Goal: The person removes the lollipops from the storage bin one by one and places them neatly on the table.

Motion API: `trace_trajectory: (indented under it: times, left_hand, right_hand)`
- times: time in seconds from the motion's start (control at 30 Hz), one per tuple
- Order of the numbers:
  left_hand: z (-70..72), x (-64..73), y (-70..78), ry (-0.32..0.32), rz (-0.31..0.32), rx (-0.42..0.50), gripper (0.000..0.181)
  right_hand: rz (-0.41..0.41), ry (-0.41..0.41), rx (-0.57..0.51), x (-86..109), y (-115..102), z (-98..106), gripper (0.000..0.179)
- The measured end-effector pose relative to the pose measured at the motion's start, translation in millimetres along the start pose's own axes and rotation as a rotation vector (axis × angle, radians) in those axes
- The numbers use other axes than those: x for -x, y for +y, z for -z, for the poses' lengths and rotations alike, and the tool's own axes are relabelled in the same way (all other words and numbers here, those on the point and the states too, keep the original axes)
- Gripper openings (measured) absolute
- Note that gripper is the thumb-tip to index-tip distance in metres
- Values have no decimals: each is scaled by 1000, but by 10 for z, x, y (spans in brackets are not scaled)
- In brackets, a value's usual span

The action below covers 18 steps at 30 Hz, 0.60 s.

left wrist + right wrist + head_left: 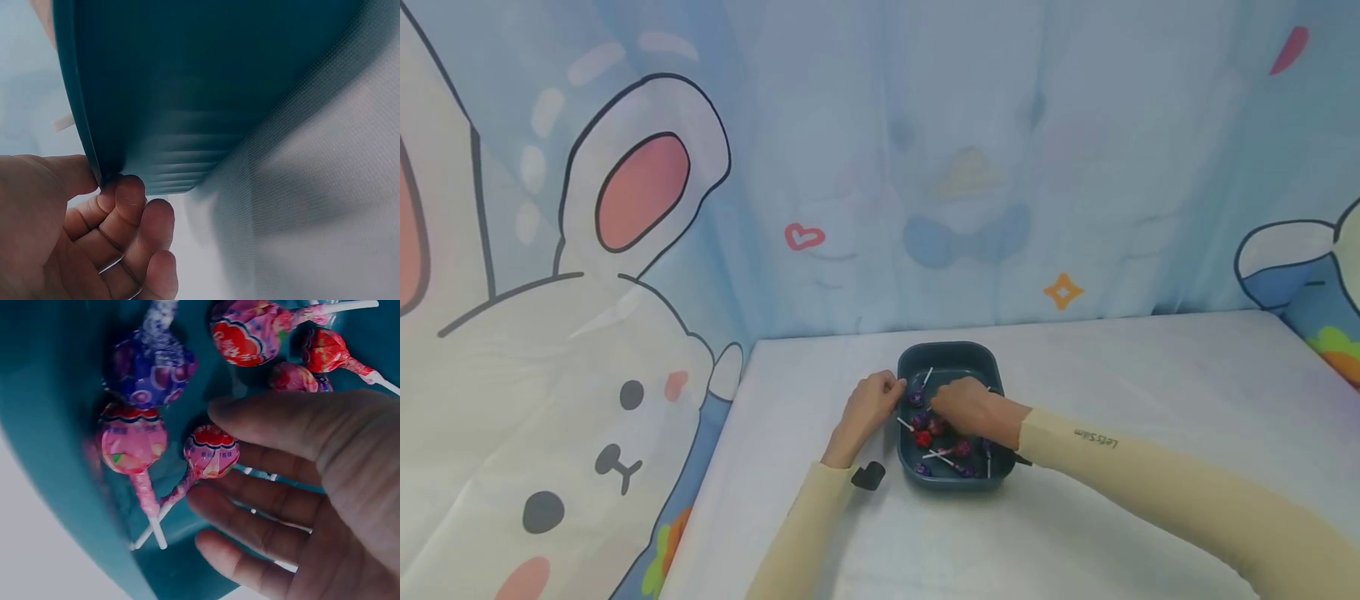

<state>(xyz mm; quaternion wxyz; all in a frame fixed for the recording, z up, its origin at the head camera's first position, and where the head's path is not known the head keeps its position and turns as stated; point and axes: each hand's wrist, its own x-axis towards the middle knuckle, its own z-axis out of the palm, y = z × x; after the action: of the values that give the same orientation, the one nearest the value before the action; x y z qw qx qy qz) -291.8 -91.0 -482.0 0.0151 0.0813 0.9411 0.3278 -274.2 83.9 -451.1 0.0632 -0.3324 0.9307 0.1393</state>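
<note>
A dark teal plastic tub holds several wrapped lollipops with white sticks. Its left rim is pinched between the thumb and fingertips of my left hand, with the tub wall rising beside them. My right hand reaches down inside the tub. In the right wrist view, a pink-and-red lollipop sits between the thumb and the loosely bent fingers of that hand, the index fingertip hidden behind it. Next to it lie another pink lollipop and a purple one, the two pink ones with crossed sticks.
The tub stands on a white-covered table. Behind it hangs a pale blue curtain with cartoon prints, including a large rabbit at the left. More lollipops, such as a red one, lie around the right hand.
</note>
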Motion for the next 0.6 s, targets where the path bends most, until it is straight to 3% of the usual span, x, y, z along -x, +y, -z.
trace_trajectory:
  times: [0.37,0.6]
  left_hand:
    - [15,6,11,-6,10,1,29]
    - [8,7,12,-6,3,1,29]
  right_hand:
    - [-69,-21,35,11,80,-59,12]
    - [-58,43,58,66,102,-83,10]
